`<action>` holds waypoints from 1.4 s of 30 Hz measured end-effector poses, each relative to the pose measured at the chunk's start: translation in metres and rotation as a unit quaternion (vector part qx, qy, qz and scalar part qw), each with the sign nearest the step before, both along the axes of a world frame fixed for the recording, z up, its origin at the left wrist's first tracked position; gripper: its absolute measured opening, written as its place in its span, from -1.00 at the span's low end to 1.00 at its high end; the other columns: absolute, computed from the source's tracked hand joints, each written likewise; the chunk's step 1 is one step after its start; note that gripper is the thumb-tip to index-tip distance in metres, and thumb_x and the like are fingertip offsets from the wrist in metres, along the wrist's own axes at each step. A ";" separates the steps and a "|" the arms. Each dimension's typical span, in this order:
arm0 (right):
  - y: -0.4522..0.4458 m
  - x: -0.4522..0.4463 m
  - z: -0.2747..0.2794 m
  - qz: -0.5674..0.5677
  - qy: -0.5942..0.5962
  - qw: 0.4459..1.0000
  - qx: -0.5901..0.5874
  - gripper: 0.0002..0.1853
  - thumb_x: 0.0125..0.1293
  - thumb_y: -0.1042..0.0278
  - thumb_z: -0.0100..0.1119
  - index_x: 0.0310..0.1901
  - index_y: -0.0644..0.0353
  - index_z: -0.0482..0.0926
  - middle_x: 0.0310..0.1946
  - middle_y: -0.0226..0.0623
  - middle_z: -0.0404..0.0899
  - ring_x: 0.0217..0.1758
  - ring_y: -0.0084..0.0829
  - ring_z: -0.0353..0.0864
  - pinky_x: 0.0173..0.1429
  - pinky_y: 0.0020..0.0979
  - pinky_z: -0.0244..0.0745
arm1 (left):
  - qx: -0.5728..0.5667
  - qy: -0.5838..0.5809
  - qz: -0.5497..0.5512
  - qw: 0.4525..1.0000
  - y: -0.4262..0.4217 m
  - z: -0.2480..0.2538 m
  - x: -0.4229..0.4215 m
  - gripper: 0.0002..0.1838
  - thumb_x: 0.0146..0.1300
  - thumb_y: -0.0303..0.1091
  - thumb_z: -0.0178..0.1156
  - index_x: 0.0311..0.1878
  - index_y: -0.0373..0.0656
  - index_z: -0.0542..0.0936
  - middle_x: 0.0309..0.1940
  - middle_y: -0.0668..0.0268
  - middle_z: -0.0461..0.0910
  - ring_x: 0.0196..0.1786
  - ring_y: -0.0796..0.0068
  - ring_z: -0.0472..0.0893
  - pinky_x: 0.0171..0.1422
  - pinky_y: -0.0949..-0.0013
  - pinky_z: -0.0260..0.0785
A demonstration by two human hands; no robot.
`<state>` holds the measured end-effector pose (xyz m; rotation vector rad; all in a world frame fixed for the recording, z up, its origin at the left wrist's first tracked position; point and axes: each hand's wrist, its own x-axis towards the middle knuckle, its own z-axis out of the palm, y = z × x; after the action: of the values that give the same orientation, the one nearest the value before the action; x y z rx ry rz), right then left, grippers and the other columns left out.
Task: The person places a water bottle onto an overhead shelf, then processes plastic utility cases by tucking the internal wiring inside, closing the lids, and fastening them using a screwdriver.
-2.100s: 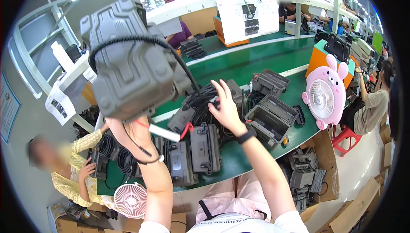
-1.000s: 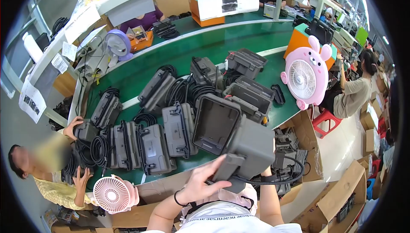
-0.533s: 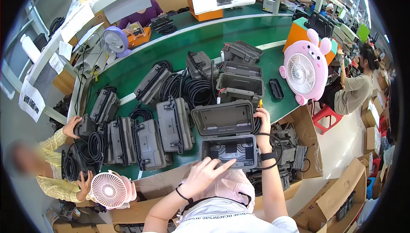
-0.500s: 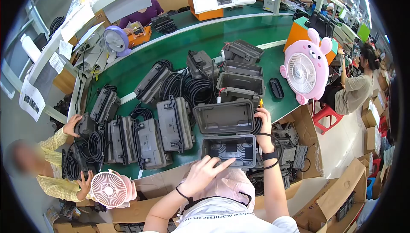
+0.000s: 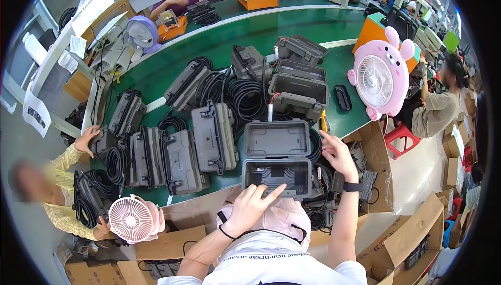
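Observation:
In the head view an open grey plastic case (image 5: 276, 140) lies at the table's near edge, lid folded back and inside facing me. My left hand (image 5: 253, 205) grips its front wall, with the index finger stretched along the rim. To the right of the case, my right hand (image 5: 338, 154) is held with fingers apart and nothing in them. Just beyond those fingertips is a tool with a yellow handle (image 5: 325, 122), partly seen. Coiled black cable (image 5: 315, 144) runs beside the case's right side.
Several closed grey cases (image 5: 182, 162) with cable coils stand to the left. Another open case (image 5: 298, 93) is behind mine. A pink fan (image 5: 377, 79) stands at right, near a small black tray (image 5: 342, 97). A co-worker's hand (image 5: 87, 140) touches a case at far left.
My right hand has come away from the case's right side and moved right, fingers spread. My left hand stays at the front wall. The co-worker's lower hand has shifted down slightly.

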<state>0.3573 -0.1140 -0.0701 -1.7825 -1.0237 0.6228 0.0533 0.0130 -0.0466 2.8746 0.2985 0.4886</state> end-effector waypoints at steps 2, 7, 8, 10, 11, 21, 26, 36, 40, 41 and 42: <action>-0.008 0.004 -0.002 0.019 0.024 0.999 0.029 -0.39 0.23 0.71 0.10 0.34 0.12 0.41 0.08 -0.16 0.57 0.02 -0.41 0.63 0.16 -0.42 0.54 | 0.001 0.021 0.034 0.999 -0.001 0.000 -0.005 -0.25 0.05 -0.48 0.15 0.39 0.27 0.43 -0.23 0.32 0.49 -0.24 0.39 0.48 -0.16 0.40 0.49; -0.002 -0.050 0.017 -0.116 -0.077 0.990 0.034 -0.67 0.36 0.43 0.14 0.14 0.23 0.58 0.03 -0.17 0.66 0.02 -0.40 0.63 0.08 -0.43 0.50 | 0.023 0.004 0.051 0.998 0.000 -0.001 -0.006 -0.29 0.02 -0.46 0.18 0.33 0.28 0.49 -0.17 0.33 0.54 -0.27 0.42 0.50 -0.14 0.44 0.48; 0.001 -0.067 0.019 -0.122 0.010 0.991 0.053 -0.63 0.37 0.41 0.14 0.19 0.25 0.55 0.09 -0.14 0.62 0.07 -0.38 0.61 0.14 -0.40 0.48 | 0.018 0.000 0.049 0.999 0.000 -0.005 -0.007 -0.30 0.02 -0.46 0.19 0.32 0.27 0.50 -0.14 0.32 0.54 -0.23 0.41 0.51 -0.10 0.41 0.48; 0.010 -0.091 0.004 -0.088 0.102 0.984 0.120 -0.49 0.38 0.42 0.13 0.35 0.23 0.37 0.21 -0.06 0.53 0.17 -0.37 0.55 0.23 -0.38 0.44 | 0.010 -0.007 0.046 0.999 0.000 -0.010 -0.010 -0.31 0.02 -0.45 0.19 0.31 0.27 0.51 -0.07 0.29 0.55 -0.14 0.37 0.52 -0.02 0.36 0.48; 0.020 -0.103 -0.002 -0.085 0.103 0.982 0.135 -0.41 0.37 0.43 0.13 0.42 0.21 0.24 0.27 -0.02 0.45 0.22 -0.37 0.50 0.28 -0.37 0.39 | 0.035 -0.031 0.058 0.997 0.000 -0.008 -0.010 -0.32 0.02 -0.45 0.20 0.30 0.27 0.52 -0.03 0.28 0.54 -0.08 0.35 0.51 0.03 0.32 0.47; 0.038 -0.131 -0.009 -0.128 0.296 0.922 0.214 -0.29 0.39 0.52 0.07 0.53 0.10 0.05 0.31 -0.15 0.38 0.31 -0.46 0.39 0.41 -0.44 0.21 | -0.174 -0.030 0.180 0.968 0.011 -0.012 -0.067 -0.26 0.16 -0.51 0.33 0.43 -0.07 0.32 -0.31 0.19 0.65 -0.40 0.31 0.67 -0.28 0.34 0.54; 0.037 -0.130 -0.015 -0.127 0.299 0.923 0.209 -0.28 0.39 0.49 0.09 0.53 0.08 0.05 0.29 -0.15 0.39 0.29 -0.45 0.40 0.39 -0.44 0.23 | -0.614 -0.061 0.078 0.783 0.018 0.003 -0.074 -0.41 0.32 -0.53 0.21 0.42 -0.17 0.34 0.00 0.17 0.62 -0.12 0.50 0.66 -0.04 0.40 0.56; 0.036 -0.131 -0.014 -0.127 0.291 0.925 0.208 -0.28 0.39 0.50 0.08 0.53 0.09 0.05 0.36 -0.13 0.31 0.36 -0.39 0.34 0.44 -0.40 0.16 | -0.149 -0.190 0.152 0.958 0.024 0.002 -0.005 -0.88 0.09 -0.52 0.37 -0.29 -0.16 0.64 -0.32 0.31 0.62 -0.24 0.34 0.64 -0.23 0.33 0.51; 0.036 -0.132 -0.012 -0.125 0.284 0.928 0.205 -0.29 0.40 0.50 0.07 0.53 0.09 0.05 0.37 -0.12 0.30 0.37 -0.38 0.33 0.45 -0.40 0.15 | -0.052 -0.127 0.159 0.978 0.031 0.001 0.007 -0.89 0.06 -0.44 0.39 -0.35 -0.09 0.64 -0.32 0.33 0.56 -0.19 0.32 0.57 -0.16 0.30 0.42; 0.036 -0.131 -0.014 -0.122 0.294 0.926 0.205 -0.29 0.40 0.49 0.07 0.53 0.08 0.05 0.37 -0.12 0.30 0.37 -0.38 0.33 0.44 -0.39 0.16 | -0.049 -0.080 0.139 0.986 0.031 0.000 0.008 -0.83 0.11 -0.31 0.37 -0.23 -0.06 0.66 -0.32 0.36 0.56 -0.08 0.33 0.54 0.03 0.22 0.37; 0.036 -0.131 -0.014 -0.123 0.295 0.925 0.204 -0.29 0.40 0.48 0.08 0.53 0.08 0.04 0.37 -0.12 0.30 0.37 -0.38 0.33 0.44 -0.39 0.16 | -0.035 -0.066 0.108 0.991 0.032 0.001 0.009 -0.77 0.12 -0.26 0.36 -0.15 -0.04 0.66 -0.32 0.36 0.56 -0.07 0.33 0.53 0.07 0.18 0.34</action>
<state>0.2264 -0.0783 -0.0840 -1.2140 -0.4585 0.6721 0.0619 0.0449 -0.0455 2.7401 0.5950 0.6889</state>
